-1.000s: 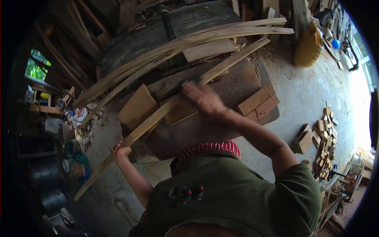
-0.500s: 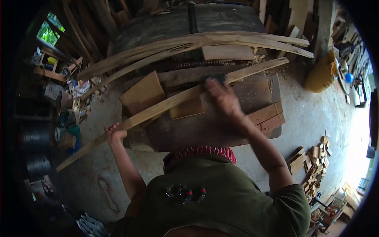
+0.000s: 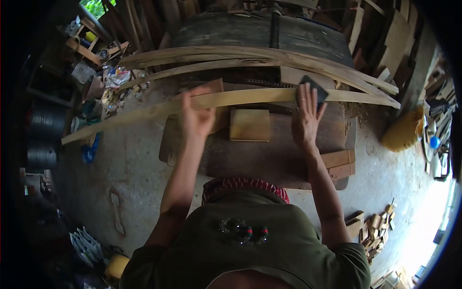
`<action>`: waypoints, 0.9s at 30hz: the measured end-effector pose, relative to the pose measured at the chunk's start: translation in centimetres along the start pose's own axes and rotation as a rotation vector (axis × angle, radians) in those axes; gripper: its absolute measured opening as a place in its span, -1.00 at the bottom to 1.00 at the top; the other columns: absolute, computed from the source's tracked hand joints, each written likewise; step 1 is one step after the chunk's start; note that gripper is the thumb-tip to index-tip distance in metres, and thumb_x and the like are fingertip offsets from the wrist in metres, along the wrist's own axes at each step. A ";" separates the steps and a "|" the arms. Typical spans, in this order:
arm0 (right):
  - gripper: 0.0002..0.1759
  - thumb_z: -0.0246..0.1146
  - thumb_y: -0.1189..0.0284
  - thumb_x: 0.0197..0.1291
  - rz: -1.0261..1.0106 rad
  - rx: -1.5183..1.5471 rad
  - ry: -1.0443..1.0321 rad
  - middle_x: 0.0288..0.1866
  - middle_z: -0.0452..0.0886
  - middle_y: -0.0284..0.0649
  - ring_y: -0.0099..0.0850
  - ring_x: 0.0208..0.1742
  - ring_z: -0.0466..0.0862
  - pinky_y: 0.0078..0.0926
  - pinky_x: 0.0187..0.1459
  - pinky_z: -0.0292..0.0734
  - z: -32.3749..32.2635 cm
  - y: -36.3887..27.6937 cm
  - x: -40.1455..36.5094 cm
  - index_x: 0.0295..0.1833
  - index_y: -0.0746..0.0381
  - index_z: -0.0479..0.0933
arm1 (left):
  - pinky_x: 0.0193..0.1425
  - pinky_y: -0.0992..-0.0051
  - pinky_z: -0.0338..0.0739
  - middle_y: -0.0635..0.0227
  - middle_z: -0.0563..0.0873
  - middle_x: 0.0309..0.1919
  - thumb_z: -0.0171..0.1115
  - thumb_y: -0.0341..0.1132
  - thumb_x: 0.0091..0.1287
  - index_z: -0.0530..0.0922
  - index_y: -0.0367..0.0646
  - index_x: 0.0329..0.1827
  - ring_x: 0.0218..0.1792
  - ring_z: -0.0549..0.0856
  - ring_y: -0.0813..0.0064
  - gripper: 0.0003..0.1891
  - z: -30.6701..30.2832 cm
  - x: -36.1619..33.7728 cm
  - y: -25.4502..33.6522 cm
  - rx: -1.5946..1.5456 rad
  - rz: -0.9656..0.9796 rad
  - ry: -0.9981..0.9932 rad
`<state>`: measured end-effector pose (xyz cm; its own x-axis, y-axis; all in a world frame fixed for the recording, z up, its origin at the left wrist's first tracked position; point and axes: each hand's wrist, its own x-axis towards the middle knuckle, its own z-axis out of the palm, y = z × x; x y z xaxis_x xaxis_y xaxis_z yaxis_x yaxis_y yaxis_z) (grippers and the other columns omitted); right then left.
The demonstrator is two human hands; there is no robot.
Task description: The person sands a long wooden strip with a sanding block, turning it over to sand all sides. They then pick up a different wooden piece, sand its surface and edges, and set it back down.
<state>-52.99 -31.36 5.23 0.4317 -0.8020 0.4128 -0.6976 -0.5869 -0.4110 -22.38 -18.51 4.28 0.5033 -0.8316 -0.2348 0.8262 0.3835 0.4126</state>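
Long pale wooden strip (image 3: 250,98) spans brown wooden workbench (image 3: 240,161). Right hand (image 3: 306,124): fingers extended over thin dark square sheet (image 3: 321,92) on strip. Left hand (image 3: 198,120) at strip, blurred; cannot tell grip. Bulging yellow sack (image 3: 403,132): contents hidden.

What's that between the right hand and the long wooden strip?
A dark, flat sheet lies between the right hand and the strip, as the head view shows.

L forearm (image 3: 185,173) & R forearm (image 3: 321,178) both reach fwd, angled slightly inward, hands well apart & approx. level. R hand (image 3: 306,118) is flat, fingers (image 3: 308,96) extended fwd w/ the outer digit splayed to the R. L hand (image 3: 198,118) is raised at the wrist, a bit blurred, grip unclear.
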 end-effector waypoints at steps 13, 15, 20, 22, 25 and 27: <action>-0.39 -0.08 0.32 0.48 0.387 0.038 -0.179 0.64 0.09 -0.07 -0.15 0.66 0.04 0.16 0.56 -0.15 0.1 7.9 -0.9 0.60 0.14 0.12 | -0.16 0.33 0.43 0.49 0.31 -0.68 0.10 0.11 0.48 0.34 -0.05 -0.52 -0.53 0.40 0.45 -0.50 1.0 -0.9 6.1 -0.329 0.201 0.201; -0.34 -0.05 0.42 0.38 0.223 0.075 -0.123 0.63 0.09 0.02 -0.12 0.65 0.08 0.08 0.57 -0.11 2.3 5.7 -1.7 0.59 0.19 0.12 | -0.19 0.34 0.40 0.49 0.30 -0.68 0.09 0.11 0.48 0.32 -0.05 -0.53 -0.54 0.38 0.46 -0.50 1.7 -0.9 5.4 -0.310 0.208 0.267; -0.32 -0.05 0.46 0.32 -0.174 0.152 -0.061 0.61 0.12 0.06 -0.07 0.63 0.13 -0.07 0.60 -0.08 4.6 -4.4 -2.7 0.58 0.23 0.13 | -0.12 0.26 0.52 0.44 0.40 -0.68 0.06 0.15 0.46 0.35 -0.02 -0.56 -0.44 0.53 0.41 -0.49 0.8 0.8 4.9 -0.305 0.154 0.256; -0.36 -0.10 0.45 0.37 -0.263 0.262 -0.143 0.62 0.12 0.03 -0.05 0.63 0.10 -0.07 0.60 -0.10 3.7 -4.2 -2.3 0.58 0.23 0.13 | -0.11 0.24 0.56 0.44 0.47 -0.66 0.08 0.15 0.42 0.38 -0.04 -0.56 -0.43 0.58 0.37 -0.49 0.5 0.9 4.9 -0.307 0.136 0.289; -0.39 -0.09 0.42 0.41 -0.080 0.037 -0.038 0.59 0.18 0.04 -0.04 0.62 0.14 0.01 0.56 -0.03 5.0 3.8 -1.6 0.56 0.25 0.17 | -0.10 0.26 0.57 0.46 0.48 -0.67 0.13 0.15 0.40 0.38 -0.03 -0.55 -0.45 0.60 0.40 -0.50 0.8 0.3 4.2 -0.338 0.135 0.302; -0.40 -0.05 0.43 0.40 0.073 -0.089 -0.032 0.57 0.22 0.07 -0.01 0.60 0.18 0.04 0.54 0.00 5.0 6.3 -1.3 0.54 0.27 0.20 | -0.10 0.29 0.58 0.48 0.48 -0.68 0.16 0.15 0.39 0.39 -0.01 -0.56 -0.45 0.61 0.43 -0.51 0.7 0.3 3.1 -0.366 0.068 0.355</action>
<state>-55.09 -34.60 -1.98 0.3950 -0.8460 0.3581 -0.7751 -0.5162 -0.3645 -19.84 -17.82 6.09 0.5610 -0.6366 -0.5292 0.7913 0.6002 0.1168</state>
